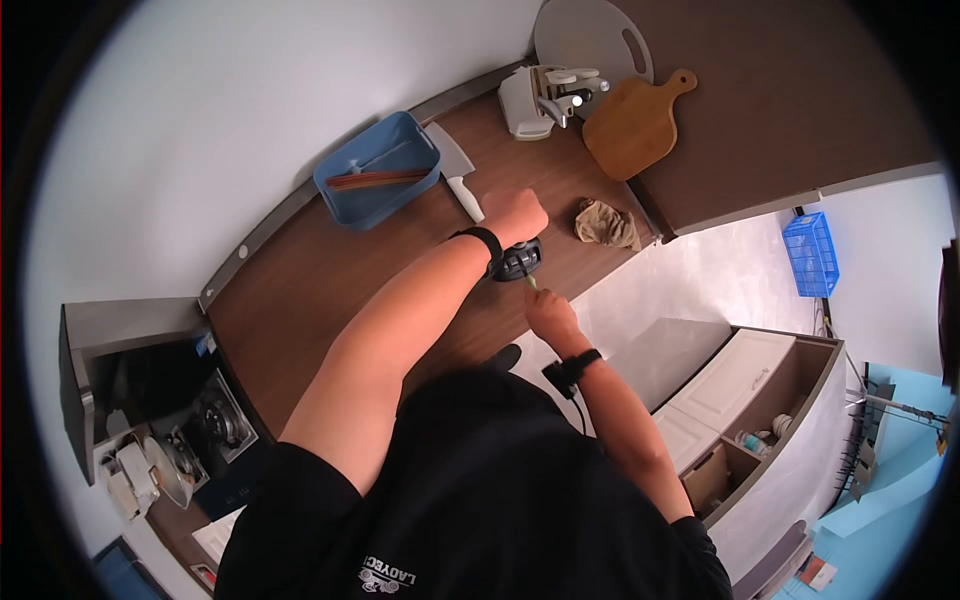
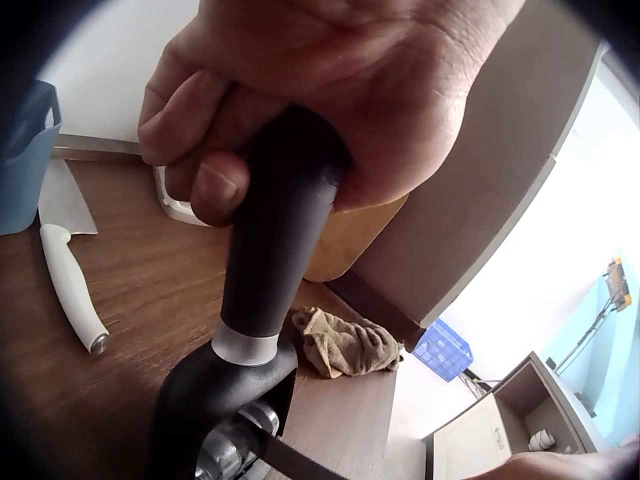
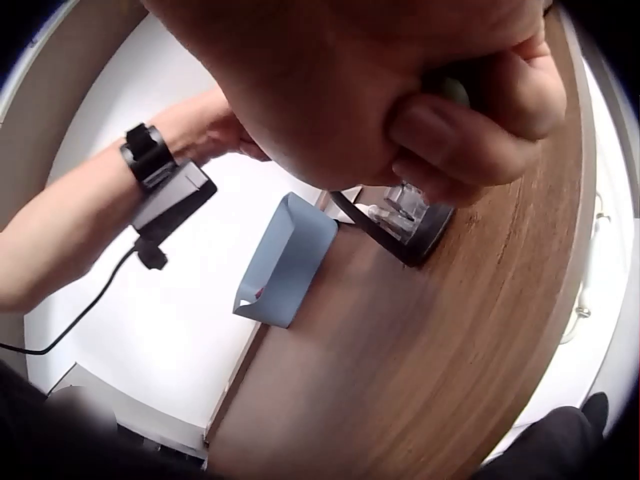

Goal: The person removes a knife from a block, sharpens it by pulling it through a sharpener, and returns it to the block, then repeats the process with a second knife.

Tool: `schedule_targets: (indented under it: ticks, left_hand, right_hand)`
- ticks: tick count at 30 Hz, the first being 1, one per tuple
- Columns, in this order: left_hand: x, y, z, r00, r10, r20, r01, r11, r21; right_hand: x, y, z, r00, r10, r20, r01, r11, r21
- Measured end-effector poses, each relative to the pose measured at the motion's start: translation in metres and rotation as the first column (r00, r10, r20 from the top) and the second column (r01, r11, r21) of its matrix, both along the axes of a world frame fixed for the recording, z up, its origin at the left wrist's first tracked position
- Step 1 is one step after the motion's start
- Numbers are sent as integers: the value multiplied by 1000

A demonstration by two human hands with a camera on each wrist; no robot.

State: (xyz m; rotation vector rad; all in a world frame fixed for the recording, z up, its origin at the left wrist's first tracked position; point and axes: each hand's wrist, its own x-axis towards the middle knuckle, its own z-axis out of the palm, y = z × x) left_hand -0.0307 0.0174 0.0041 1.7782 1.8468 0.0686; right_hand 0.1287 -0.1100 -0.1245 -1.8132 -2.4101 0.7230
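Observation:
My left hand [image 1: 515, 215] grips the black handle of a knife sharpener [image 2: 280, 230], fingers curled round its top. The sharpener stands on the brown countertop near its front edge, its metal wheels showing in the left wrist view. A knife with a light green handle [image 1: 530, 283] is held in my right hand [image 1: 553, 318], just in front of the sharpener. Its dark blade [image 2: 290, 462] lies in the sharpener's slot by the wheels. In the right wrist view, curled fingers cover most of the knife's handle. Beyond my left hand lies a white-handled cleaver [image 1: 463, 190].
A blue bin [image 1: 375, 212] holding chopsticks stands by the wall. A crumpled cloth [image 1: 606, 224] lies right of the sharpener. Farther back are a knife block [image 1: 522, 105] and a wooden cutting board [image 1: 635, 125]. A stove [image 1: 222, 420] is at left.

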Motion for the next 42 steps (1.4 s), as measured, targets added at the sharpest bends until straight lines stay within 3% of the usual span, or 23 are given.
schedule_targets:
  ticks: [4, 5, 6, 7, 9, 14, 21, 27, 30, 36, 38, 42]
  left_hand:
    - [2, 5, -1, 1000, 19, -2, -19, 1000, -12]
    - [2, 6, -1, 1000, 28, -3, -28, 1000, -13]
    - [1, 7, -2, 1000, 26, -1, -26, 1000, -15]
    - [1, 8, -2, 1000, 25, 1, -25, 1000, -15]
    - [0, 8, -2, 1000, 23, 0, -23, 1000, -15]
    - [-1, 9, 1, 1000, 22, -11, -22, 999, -39]
    - [-3, 10, 2, 1000, 20, 6, -20, 998, -55]
    - [-4, 11, 1, 1000, 20, 0, -20, 998, -59]
    - [-3, 11, -1, 1000, 3, 16, -2, 997, -75]
    - [-3, 13, -1, 1000, 19, 12, -18, 998, -59]
    - [-3, 14, -3, 1000, 21, 16, -20, 997, -71]
    - [-3, 13, -4, 1000, 22, 8, -22, 999, -50]
  right_hand:
    - [23, -29, 41, 985, -63, -161, 72, 996, 56]
    - [18, -32, 64, 975, -155, -159, 155, 988, -9]
    - [16, -36, 67, 975, -157, -156, 158, 987, -11]
    - [13, -40, 69, 990, -62, -126, 68, 997, 42]
    - [7, -44, 68, 995, 31, -95, -22, 995, 92]
    - [0, -46, 43, 992, -89, -88, 92, 995, 37]
    - [-5, -44, 71, 966, -232, -116, 227, 972, -56]
    - [7, -51, 38, 991, -126, -35, 126, 992, -21]
    - [9, -55, 46, 979, -198, -37, 197, 979, -48]
    - [7, -52, 46, 1000, -6, 31, 3, 997, 83]
    - [0, -46, 56, 977, -202, -60, 200, 979, -37]
    - [-1, -43, 50, 984, -171, -54, 172, 985, 5]
